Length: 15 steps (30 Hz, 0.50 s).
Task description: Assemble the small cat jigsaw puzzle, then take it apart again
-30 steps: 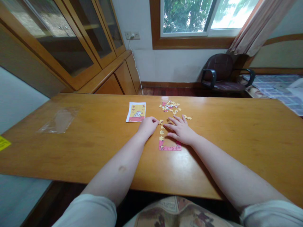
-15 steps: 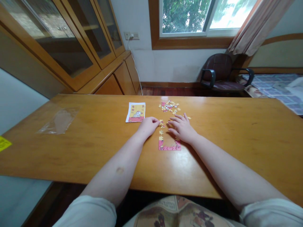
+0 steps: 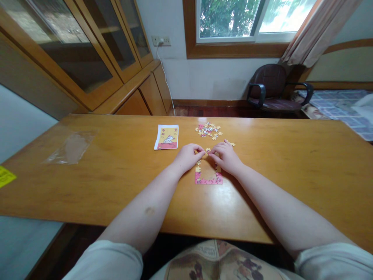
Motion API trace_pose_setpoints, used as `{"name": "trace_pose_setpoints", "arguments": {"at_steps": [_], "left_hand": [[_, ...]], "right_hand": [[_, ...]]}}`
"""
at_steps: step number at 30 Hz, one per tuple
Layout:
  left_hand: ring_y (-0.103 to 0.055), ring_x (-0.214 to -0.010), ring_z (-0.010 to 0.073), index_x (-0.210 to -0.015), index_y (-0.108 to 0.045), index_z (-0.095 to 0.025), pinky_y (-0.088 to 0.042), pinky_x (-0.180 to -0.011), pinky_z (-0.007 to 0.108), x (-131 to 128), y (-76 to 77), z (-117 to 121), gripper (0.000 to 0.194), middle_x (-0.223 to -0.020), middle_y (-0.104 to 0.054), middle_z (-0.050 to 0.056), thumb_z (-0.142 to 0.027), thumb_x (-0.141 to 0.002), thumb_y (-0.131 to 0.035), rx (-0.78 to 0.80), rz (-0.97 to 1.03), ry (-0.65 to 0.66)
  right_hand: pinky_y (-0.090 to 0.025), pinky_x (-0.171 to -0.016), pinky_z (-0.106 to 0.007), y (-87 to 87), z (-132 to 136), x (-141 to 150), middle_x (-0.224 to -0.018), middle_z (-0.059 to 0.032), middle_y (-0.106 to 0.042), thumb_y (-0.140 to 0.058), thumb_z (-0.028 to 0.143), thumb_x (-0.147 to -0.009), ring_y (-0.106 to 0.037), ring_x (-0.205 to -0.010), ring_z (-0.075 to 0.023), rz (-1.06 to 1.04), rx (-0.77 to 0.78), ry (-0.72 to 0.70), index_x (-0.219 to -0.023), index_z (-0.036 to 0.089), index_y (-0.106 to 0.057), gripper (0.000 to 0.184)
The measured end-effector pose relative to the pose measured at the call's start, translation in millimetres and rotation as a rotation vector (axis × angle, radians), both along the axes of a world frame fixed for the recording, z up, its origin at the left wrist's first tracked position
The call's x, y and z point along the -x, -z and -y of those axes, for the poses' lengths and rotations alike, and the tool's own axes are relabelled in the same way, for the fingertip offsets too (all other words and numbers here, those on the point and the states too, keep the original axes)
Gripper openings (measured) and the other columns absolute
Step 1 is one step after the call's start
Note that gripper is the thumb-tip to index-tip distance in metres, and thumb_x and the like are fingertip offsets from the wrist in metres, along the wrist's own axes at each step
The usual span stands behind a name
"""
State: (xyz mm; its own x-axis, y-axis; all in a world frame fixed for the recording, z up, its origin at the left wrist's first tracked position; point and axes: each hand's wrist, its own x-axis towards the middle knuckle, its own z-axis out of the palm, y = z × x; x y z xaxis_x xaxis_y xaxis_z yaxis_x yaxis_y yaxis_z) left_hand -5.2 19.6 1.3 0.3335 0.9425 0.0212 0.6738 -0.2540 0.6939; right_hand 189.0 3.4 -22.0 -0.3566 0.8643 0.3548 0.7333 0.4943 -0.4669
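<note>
Pink and yellow jigsaw pieces make a partly joined frame [image 3: 208, 181] on the table, its pink row nearest me. At the far end of its left side, my left hand [image 3: 189, 156] is closed in a pinch on a small yellow puzzle piece [image 3: 207, 151]. My right hand [image 3: 225, 157] faces it, thumb and finger pinched at the same spot, fingertips almost meeting the left ones. The fingers hide part of the pieces there. Beyond the hands lies a heap of loose puzzle pieces [image 3: 208, 130].
A picture card [image 3: 166, 137] with a white animal lies left of the heap. A clear plastic bag [image 3: 72, 147] rests farther left on the wooden table [image 3: 122, 171]. One loose yellow piece [image 3: 232, 144] sits beyond my right hand. An office chair [image 3: 269, 87] stands past the far edge.
My left hand has moved right. My right hand's spread fingers have drawn together into a pinch, and the two hands have come close together over the frame's far end.
</note>
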Motion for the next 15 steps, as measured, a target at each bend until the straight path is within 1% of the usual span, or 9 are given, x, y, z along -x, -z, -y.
{"name": "trace_pose_setpoints", "arguments": {"at_steps": [4,8,11,15], "left_hand": [[-0.061,-0.079,0.0176,-0.083,-0.071,-0.018,-0.048,-0.079,0.03,1,2.3,-1,0.02,-0.086,-0.07,0.004,-0.034,-0.082,-0.058,-0.044,-0.012,-0.006],[-0.061,-0.087,0.018,-0.086,-0.071,-0.02,-0.047,-0.082,0.03,7,4.9,-4,0.016,-0.093,-0.068,0.004,-0.03,-0.082,-0.058,-0.107,-0.093,0.013],[-0.061,-0.09,0.0189,-0.093,-0.072,-0.023,-0.047,-0.083,0.029,10,6.5,-5,0.017,-0.096,-0.066,0.004,-0.028,-0.082,-0.059,-0.119,-0.224,0.067],[-0.062,-0.092,0.0189,-0.096,-0.073,-0.026,-0.047,-0.084,0.028,10,6.9,-6,0.02,-0.098,-0.065,0.004,-0.028,-0.084,-0.057,-0.094,-0.338,0.111]], "right_hand": [[-0.031,-0.101,-0.045,1.8,-3,-3,-0.077,-0.0034,-0.066,-0.055,0.032,-0.088,-0.057,-0.081,-0.0199,-0.045,-0.005,0.047,-0.074,0.021,-0.061,0.018],[-0.041,-0.085,-0.038,5.9,-10,-14,-0.08,-0.007,-0.065,-0.05,0.034,-0.089,-0.057,-0.082,-0.0221,-0.123,-0.022,0.18,-0.076,0.021,-0.059,0.02],[-0.042,-0.075,-0.035,7.6,-17,-26,-0.077,-0.0076,-0.065,-0.049,0.037,-0.088,-0.056,-0.077,-0.0219,-0.155,-0.028,0.287,-0.073,0.021,-0.059,0.024],[-0.041,-0.071,-0.032,5.2,-23,-40,-0.073,-0.0062,-0.064,-0.05,0.04,-0.085,-0.055,-0.073,-0.0206,-0.149,-0.006,0.388,-0.069,0.021,-0.059,0.027]]}}
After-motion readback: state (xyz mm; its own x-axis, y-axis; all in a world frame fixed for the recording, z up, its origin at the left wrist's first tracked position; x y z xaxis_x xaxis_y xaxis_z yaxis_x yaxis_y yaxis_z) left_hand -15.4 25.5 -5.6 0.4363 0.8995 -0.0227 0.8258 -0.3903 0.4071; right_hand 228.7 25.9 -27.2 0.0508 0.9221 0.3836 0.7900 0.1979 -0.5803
